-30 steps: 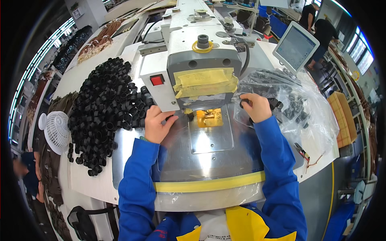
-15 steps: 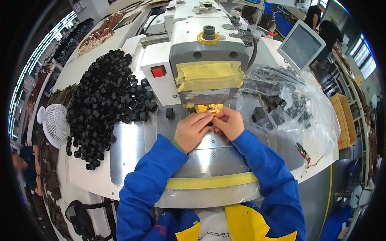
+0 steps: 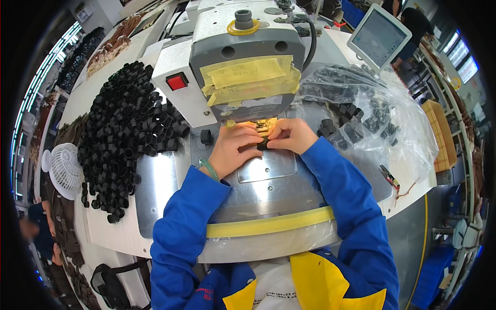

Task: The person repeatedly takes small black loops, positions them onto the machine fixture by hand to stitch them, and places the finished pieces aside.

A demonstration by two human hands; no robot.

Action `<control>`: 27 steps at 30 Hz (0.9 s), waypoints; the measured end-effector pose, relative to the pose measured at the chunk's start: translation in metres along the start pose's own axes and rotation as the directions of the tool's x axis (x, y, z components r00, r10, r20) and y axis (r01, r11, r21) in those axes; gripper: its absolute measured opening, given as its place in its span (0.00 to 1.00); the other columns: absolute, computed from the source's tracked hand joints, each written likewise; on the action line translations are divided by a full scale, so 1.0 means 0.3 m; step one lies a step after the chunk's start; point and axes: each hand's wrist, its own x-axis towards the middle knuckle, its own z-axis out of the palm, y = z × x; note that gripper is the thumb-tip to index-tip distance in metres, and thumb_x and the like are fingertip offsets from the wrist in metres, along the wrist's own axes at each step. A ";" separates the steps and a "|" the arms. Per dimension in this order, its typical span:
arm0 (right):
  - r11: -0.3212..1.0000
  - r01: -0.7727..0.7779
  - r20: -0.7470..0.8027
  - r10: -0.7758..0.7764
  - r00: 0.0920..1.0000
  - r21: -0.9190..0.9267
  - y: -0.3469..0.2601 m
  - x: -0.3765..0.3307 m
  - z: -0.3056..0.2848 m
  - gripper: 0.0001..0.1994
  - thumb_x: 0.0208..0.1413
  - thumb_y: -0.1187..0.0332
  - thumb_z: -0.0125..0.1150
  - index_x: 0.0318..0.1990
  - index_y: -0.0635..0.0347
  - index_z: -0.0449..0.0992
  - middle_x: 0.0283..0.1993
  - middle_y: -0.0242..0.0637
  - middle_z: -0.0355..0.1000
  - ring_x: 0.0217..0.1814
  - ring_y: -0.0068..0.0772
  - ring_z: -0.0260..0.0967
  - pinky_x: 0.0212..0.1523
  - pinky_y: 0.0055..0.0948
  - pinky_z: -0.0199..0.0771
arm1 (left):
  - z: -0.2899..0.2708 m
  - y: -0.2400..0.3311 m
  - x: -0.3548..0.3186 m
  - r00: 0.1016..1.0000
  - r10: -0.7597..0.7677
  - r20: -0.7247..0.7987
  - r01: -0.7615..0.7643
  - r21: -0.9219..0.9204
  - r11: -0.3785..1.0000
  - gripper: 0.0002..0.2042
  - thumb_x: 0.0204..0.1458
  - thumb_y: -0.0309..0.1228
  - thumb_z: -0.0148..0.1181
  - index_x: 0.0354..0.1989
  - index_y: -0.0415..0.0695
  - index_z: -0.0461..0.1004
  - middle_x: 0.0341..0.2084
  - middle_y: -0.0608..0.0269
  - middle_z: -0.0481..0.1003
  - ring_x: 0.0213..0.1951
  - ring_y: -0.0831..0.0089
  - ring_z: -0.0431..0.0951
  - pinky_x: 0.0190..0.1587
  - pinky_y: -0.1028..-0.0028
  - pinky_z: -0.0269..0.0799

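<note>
Beneath the grey head of an industrial sewing machine (image 3: pixel 245 46), both my hands meet at the brightly lit, brass-coloured clamp (image 3: pixel 264 125). A small black band loop (image 3: pixel 262 144) is between my fingertips, mostly covered by them. My left hand (image 3: pixel 231 149), with a green band at the wrist, has its thumb and forefinger closed at the loop's left side. Thumb and fingers of my right hand (image 3: pixel 293 136) pinch its right end. One loose black loop (image 3: pixel 206 137) stands on the metal plate left of my left hand.
A large heap of black loops (image 3: pixel 124 119) covers the table's left side. On the right lie a clear plastic bag (image 3: pixel 382 119) with more loops and small snips (image 3: pixel 388 177). A screen (image 3: pixel 380 37) stands behind it. A white fan (image 3: pixel 66 170) is far left. Other people stand farther off.
My view has shifted, so the machine sits more to the left. My hands have moved slightly apart at the clamp; my left fingers now reach farther under the machine head.
</note>
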 end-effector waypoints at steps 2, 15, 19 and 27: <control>0.995 0.020 -0.084 -0.028 0.996 -0.097 -0.001 0.003 -0.002 0.10 0.38 0.76 0.64 0.30 0.65 0.72 0.30 0.34 0.71 0.31 0.21 0.68 0.31 0.19 0.68 | -0.007 -0.020 0.010 0.998 -0.057 0.001 0.057 -0.035 0.998 0.07 0.33 0.24 0.63 0.25 0.42 0.75 0.25 0.64 0.73 0.32 0.70 0.73 0.32 0.75 0.67; 0.610 0.468 -0.029 -0.628 0.778 -0.639 0.052 0.008 0.002 0.11 0.39 0.68 0.62 0.35 0.47 0.76 0.30 0.30 0.63 0.34 0.35 0.61 0.36 0.30 0.64 | -0.027 -0.052 -0.009 0.805 -0.579 0.130 0.582 -0.366 0.726 0.06 0.38 0.25 0.58 0.26 0.38 0.74 0.15 0.66 0.70 0.18 0.81 0.67 0.23 0.82 0.63; 0.588 0.418 0.014 -0.568 0.823 -0.693 0.047 0.005 0.010 0.10 0.40 0.68 0.61 0.34 0.45 0.77 0.29 0.30 0.62 0.34 0.33 0.59 0.34 0.30 0.63 | -0.001 -0.061 0.003 0.855 -0.513 0.076 0.513 -0.266 0.816 0.10 0.36 0.29 0.63 0.27 0.38 0.75 0.13 0.66 0.69 0.16 0.80 0.65 0.22 0.81 0.62; 0.732 0.332 -0.163 -0.514 0.842 -0.594 0.066 0.058 0.027 0.07 0.37 0.69 0.62 0.29 0.52 0.77 0.27 0.33 0.65 0.33 0.35 0.62 0.32 0.30 0.64 | 0.070 -0.077 0.025 0.714 -0.698 0.056 0.673 -0.329 0.662 0.14 0.29 0.34 0.68 0.25 0.41 0.77 0.20 0.64 0.76 0.23 0.79 0.75 0.29 0.81 0.69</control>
